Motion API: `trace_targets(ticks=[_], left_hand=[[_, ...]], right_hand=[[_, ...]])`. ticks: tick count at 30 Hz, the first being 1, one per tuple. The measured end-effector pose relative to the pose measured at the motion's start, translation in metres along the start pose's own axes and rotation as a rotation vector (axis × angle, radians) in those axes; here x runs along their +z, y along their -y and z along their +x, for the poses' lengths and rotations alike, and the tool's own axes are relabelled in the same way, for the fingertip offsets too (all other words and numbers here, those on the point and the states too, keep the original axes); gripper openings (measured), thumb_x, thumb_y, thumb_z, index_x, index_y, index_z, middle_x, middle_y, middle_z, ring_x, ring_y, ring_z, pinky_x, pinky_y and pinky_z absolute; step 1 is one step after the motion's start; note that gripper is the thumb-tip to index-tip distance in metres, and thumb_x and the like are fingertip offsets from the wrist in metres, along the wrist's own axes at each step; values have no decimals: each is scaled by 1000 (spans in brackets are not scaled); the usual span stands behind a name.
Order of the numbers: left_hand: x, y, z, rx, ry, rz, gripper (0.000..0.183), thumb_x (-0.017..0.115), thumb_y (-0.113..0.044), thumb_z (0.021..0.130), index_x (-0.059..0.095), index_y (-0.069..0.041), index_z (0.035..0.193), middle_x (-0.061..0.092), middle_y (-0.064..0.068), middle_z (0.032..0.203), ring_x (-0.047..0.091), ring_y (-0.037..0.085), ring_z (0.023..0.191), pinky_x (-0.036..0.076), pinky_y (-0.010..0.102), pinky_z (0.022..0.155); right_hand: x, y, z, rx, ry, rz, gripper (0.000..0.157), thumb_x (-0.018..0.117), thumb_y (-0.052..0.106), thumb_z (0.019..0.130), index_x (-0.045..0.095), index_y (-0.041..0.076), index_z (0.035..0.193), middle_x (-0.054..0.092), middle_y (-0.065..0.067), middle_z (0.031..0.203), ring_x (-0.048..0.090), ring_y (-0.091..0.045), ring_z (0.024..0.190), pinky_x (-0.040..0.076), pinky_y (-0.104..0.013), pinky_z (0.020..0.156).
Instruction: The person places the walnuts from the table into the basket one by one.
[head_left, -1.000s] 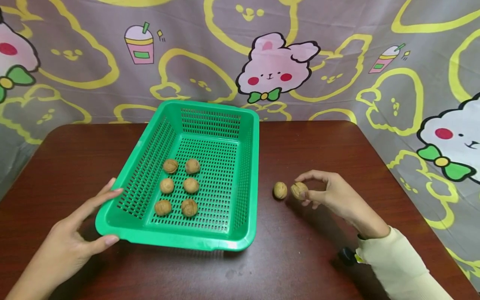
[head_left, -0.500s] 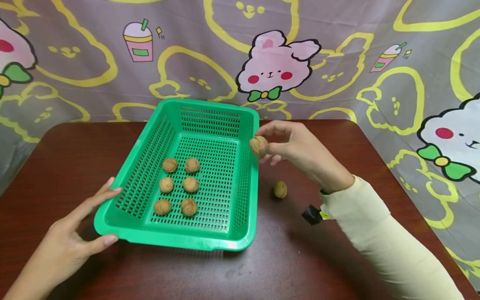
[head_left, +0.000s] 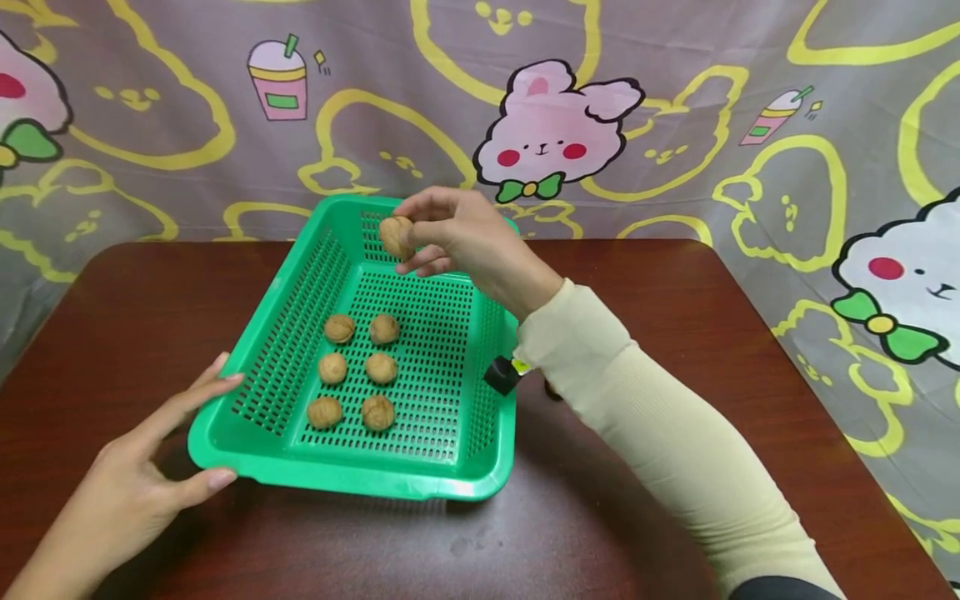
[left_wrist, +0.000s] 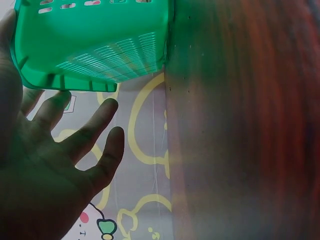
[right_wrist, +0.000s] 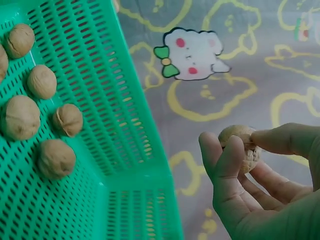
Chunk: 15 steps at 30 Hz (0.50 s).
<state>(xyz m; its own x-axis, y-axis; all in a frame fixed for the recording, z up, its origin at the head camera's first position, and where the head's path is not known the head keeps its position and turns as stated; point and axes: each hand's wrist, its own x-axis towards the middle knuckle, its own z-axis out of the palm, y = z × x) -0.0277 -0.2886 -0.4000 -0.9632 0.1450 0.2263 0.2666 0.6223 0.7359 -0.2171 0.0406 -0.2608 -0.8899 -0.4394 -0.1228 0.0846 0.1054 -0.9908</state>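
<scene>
A green slotted plastic basket stands on the table, with several walnuts set in two columns on its floor. In the head view my right hand is above the basket's far end, holding a walnut between thumb and fingertips. The right wrist view shows the same pinched walnut higher than the rim. My left hand spans the basket's near left corner, fingers extended and spread, thumb and fingertips against the rim. Below the basket's rim in the left wrist view, the lower fingers of that hand touch nothing.
The dark red-brown table runs back to a grey curtain with cartoon prints. A small black piece hangs from the right cuff. Behind the right sleeve, a dark sliver shows where the loose walnut lay.
My right hand has lifted a walnut off the table and carried it left and away over the basket. The other loose walnut is now mostly covered by the sleeve. My left hand stays put.
</scene>
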Motion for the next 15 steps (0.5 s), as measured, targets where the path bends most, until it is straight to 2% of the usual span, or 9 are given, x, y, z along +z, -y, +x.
trace_targets(ticks=[5,9,15], left_hand=[[-1,-1,0,-6,-7,-2,96,92,0,73,49,-19,157,33,-8,172,43,-25,128,30,1,93],[-1,1,-1,6,-6,-7,97,92,1,73,48,-19,158,32,-11,172,44,-23,127,29,2,93],[1,1,-1,4,2,-10,97,92,0,73,48,-19,158,31,-11,172,45,-22,125,29,2,92]], right_hand=[[19,-8,27,49,-9,43,20,64,-1,98,66,3,117,70,-11,105,77,-26,74,61,-26,66],[32,-14,48,115,-12,70,22,65,-1,98,66,5,118,69,-8,113,77,-30,79,61,-27,68],[39,-28,74,201,-34,53,19,64,0,99,66,8,117,69,-6,111,75,-25,75,59,-28,69]])
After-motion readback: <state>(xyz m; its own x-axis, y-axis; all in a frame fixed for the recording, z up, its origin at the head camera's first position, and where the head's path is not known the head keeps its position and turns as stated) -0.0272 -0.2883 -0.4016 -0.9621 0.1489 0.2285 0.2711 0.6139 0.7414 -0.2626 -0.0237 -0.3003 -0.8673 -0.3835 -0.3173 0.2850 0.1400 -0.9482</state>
